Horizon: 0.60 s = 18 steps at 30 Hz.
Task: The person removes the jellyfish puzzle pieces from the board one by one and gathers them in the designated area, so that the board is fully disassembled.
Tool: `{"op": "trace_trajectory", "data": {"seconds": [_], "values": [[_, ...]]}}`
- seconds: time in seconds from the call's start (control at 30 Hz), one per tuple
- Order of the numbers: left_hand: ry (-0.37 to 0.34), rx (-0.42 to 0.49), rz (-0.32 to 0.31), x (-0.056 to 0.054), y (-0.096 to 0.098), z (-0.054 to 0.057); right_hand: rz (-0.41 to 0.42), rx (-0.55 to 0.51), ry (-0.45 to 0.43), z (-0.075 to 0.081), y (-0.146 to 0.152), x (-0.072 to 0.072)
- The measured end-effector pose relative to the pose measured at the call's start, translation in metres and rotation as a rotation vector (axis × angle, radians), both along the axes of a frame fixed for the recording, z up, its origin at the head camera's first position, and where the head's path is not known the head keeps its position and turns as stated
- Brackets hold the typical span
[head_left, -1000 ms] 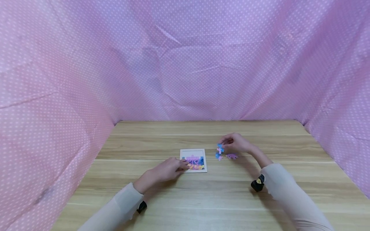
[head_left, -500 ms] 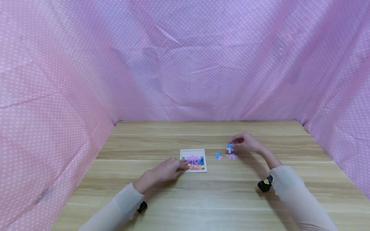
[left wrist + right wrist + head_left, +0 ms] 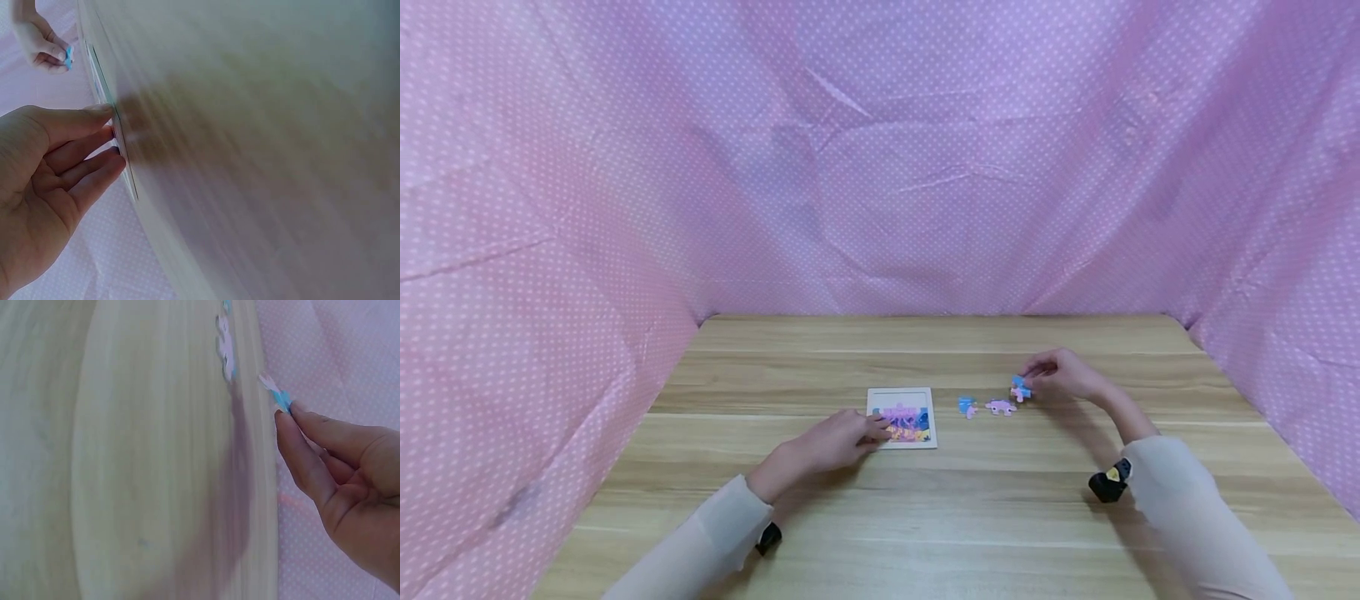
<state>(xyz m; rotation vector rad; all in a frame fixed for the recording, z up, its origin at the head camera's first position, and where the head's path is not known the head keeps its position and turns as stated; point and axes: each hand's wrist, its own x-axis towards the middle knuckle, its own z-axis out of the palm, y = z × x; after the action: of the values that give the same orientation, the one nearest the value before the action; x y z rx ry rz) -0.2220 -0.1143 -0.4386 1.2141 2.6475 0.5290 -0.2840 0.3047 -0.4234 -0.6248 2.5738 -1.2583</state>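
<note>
**Puzzle piece pinched at right, frame steadied at left**

Head view: shows the whole layout on the wooden table [image 3: 925, 500], walled by pink dotted cloth [image 3: 880, 167]. Left hand [image 3: 831, 443] lying flat, fingers nearly straight, tips resting on the near-left edge of the square puzzle frame [image 3: 902, 417], which sits around the table's middle. Right hand [image 3: 1063, 373] well to the right of it, fingers curled, pinching a blue-and-pink puzzle piece [image 3: 1019, 389] just above the tabletop. Two loose pieces between frame and hand: a blue one [image 3: 966, 406] and a purple one [image 3: 1000, 407], the purple just beside the held piece.

Left wrist view: close on the left hand [image 3: 44, 187], blurred; fingers [image 3: 94, 165] extended together, tips touching the thin frame edge [image 3: 119, 156]. Far off, the right hand [image 3: 40, 44] with the blue piece [image 3: 69, 56].

Right wrist view: only here plain that thumb and forefinger [image 3: 300, 456] clamp the piece [image 3: 278, 394] by one end, most of it jutting free. Loose pieces [image 3: 225, 347] beyond on the wood.
</note>
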Motion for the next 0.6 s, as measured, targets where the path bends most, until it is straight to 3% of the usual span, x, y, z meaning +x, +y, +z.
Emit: {"op": "trace_trajectory", "data": {"seconds": [0.4, 0.6], "values": [[-0.022, 0.013, 0.024, 0.0, -0.001, 0.0, 0.018, 0.016, -0.027, -0.009, 0.016, 0.007], [-0.036, 0.013, 0.027, 0.0, 0.0, 0.001, 0.03, 0.047, 0.006, -0.013, 0.017, 0.007]]}}
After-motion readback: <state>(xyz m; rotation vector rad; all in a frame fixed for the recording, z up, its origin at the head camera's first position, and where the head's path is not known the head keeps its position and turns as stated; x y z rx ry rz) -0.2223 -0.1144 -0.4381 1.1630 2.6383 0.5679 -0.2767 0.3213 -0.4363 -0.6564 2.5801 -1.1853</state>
